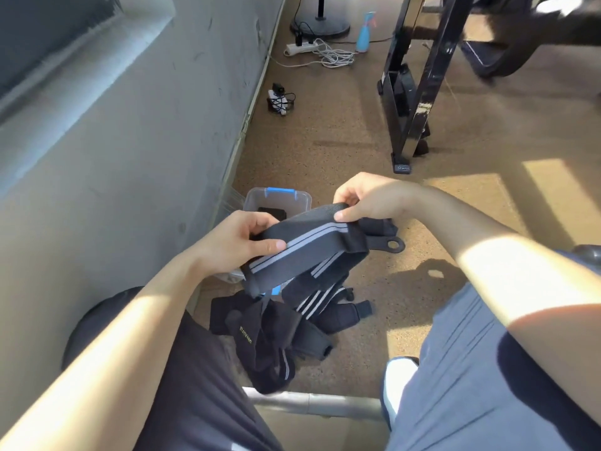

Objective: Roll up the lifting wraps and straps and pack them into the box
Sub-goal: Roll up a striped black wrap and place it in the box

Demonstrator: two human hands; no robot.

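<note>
- A grey metal bar [312, 402] crosses the bottom of the view, between the person's knees.
- Beyond it, a pile of dark wraps and straps [279, 327] lies tangled on the brown floor [341, 131]. They overlap too much to count, but some show light stripes.
- One wrap [305, 245] is held above the pile, dark grey with two light stripes along its length. Its long axis runs from lower left to upper right, between the two hands.
- The left hand [240, 242] grips the wrap near its lower end, with the thumb pressed on top and the fingers curled underneath. A short end hangs down past this hand.
- The right hand [367, 200] pinches the folded upper end between the thumb and curled fingers.
- A black strap end with a round hole [393, 245] sticks out just below the right hand.
- One clear plastic box [294, 200] stands on the floor behind the hands, next to the grey wall [130, 157]. It is open, with a blue clip [280, 191] on its far rim and something dark inside.
- Farther off are two white power strips, one black metal frame [413, 92] and one light blue spray bottle [364, 34].
</note>
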